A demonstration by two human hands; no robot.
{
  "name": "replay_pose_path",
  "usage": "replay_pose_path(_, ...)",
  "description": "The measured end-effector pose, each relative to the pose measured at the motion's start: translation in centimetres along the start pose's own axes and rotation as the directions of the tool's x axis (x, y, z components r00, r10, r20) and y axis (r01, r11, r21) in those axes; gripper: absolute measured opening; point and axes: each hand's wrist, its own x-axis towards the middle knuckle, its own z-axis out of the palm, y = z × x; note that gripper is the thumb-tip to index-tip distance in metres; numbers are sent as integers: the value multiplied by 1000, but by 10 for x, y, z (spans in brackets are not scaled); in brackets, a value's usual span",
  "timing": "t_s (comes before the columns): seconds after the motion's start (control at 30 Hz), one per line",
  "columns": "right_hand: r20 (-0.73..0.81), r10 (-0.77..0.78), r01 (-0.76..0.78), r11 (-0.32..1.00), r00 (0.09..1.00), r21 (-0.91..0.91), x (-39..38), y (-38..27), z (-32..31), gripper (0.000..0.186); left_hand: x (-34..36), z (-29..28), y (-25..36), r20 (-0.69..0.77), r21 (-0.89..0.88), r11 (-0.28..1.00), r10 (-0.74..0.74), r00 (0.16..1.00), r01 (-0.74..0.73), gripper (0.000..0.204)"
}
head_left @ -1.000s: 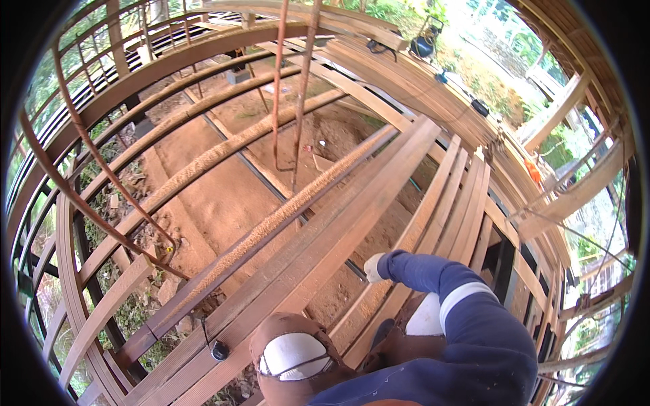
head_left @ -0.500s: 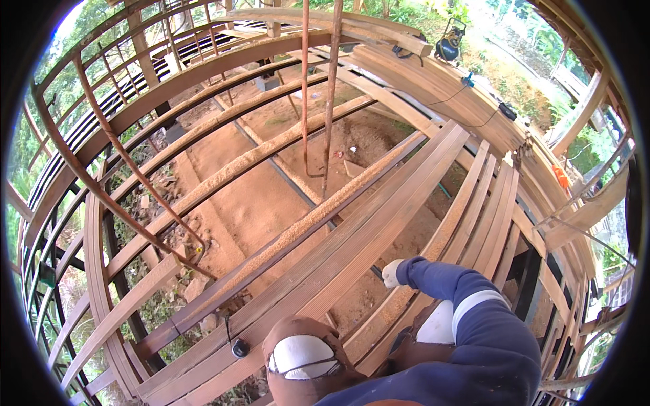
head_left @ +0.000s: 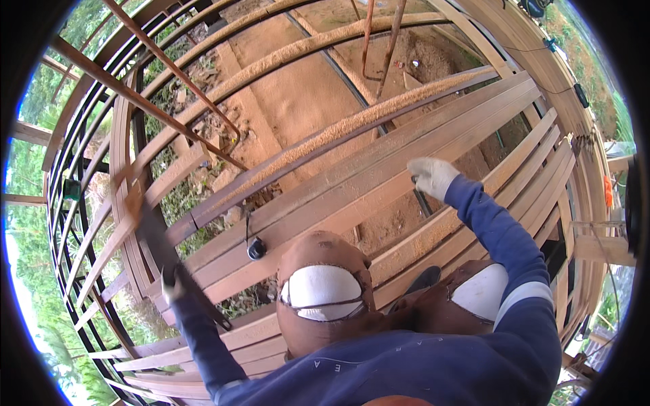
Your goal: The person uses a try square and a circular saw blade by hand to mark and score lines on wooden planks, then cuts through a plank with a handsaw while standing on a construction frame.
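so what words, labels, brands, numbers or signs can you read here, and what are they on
Blue shirt: a few small pale letters, which I won't copy out.
Dark blade: none I can read.
Black object: too small to tell.
No other readable text.

Your gloved right hand (head_left: 433, 178) is off-white; your navy cloth sleeve (head_left: 497, 227) has a white band (head_left: 525, 295); your long, flat, dark-grey tool (head_left: 162, 247) ends orange-brown (that end blurred).

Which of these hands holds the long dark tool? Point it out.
The left hand, at the picture's left: it grips the long dark tool. The right hand, near the wide boards, is apart from it.
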Motion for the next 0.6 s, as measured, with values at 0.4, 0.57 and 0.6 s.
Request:
replay_pose_path(0.4,-234,101,-21,947,967,320,-115,-118,-79,58,-8,387,230,892,-450,679,361,-271,-580,26)
replay_pose_path(0.57,-89,-23,71,812,996,579,-153,-112,-80,56,-1,418,238,948,-282,796,145,-283,-536,22)
replay_pose_path(0.6,-9,2,5,712,1000,702,-157,-107,-80,56,-5,429,236,946,-277,821,143,-291,-499,25)
